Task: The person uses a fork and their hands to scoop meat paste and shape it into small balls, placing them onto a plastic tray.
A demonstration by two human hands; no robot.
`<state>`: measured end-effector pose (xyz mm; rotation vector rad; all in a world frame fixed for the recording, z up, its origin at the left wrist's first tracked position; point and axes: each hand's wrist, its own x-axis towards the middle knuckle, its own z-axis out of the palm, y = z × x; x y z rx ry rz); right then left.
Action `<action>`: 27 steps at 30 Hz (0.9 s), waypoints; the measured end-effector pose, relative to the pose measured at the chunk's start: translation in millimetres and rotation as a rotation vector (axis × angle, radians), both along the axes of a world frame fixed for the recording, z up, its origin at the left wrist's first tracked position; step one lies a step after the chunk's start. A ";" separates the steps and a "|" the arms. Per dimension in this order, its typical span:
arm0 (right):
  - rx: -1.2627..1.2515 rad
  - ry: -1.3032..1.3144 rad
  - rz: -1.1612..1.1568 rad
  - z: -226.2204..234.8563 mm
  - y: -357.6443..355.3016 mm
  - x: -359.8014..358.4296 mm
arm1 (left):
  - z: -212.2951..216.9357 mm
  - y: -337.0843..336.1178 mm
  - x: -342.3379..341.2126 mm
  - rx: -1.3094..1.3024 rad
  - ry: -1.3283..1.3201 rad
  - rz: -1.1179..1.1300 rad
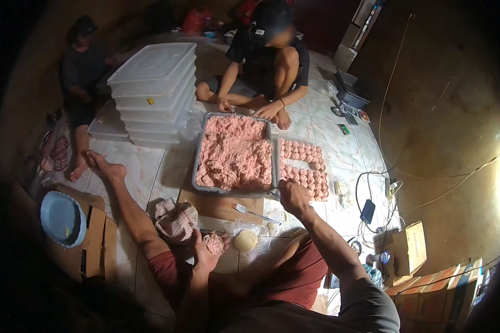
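My left hand (206,253) is cupped around a small round wrapper with pink minced filling (213,242). Closed around the handle of a metal utensil (271,191), my right hand (295,197) is over the near right corner of a large grey tub (195,176). The utensil's head is blurred, so its kind is unclear. Pink minced mixture (233,150) fills the tub. Right of it, a clear plastic tray (328,161) holds rows of filled dumplings (308,177). Pale round wrappers (245,240) lie stacked on plastic near my left hand.
A fork (253,212) lies on cardboard (219,206) before the tub. Beside my left hand is a checked cloth (176,220). Lidded plastic boxes (153,91) stand stacked at far left. A co-worker (266,61) sits behind the tub, another person (83,72) farther left. Cables (366,213) lie right.
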<state>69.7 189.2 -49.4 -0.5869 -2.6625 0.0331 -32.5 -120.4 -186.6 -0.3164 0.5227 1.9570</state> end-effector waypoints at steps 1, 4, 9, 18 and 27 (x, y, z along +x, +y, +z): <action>-0.041 -0.011 0.013 -2.8 -1.3 -8.6 | -4.0 -0.5 -0.4 0.019 0.002 0.005; 0.095 0.104 -0.051 -25.4 22.2 -30.1 | -7.8 4.2 -0.2 0.017 0.000 -0.025; -0.010 0.081 -0.037 5.3 31.7 -51.0 | -18.2 -3.5 -1.1 -0.013 0.062 0.040; 0.019 0.051 0.093 -14.4 43.3 -31.4 | -20.5 16.8 -1.2 -0.071 0.096 0.043; 0.143 -0.383 -0.057 47.4 29.5 -43.2 | -16.8 2.3 -3.4 -0.093 0.159 0.041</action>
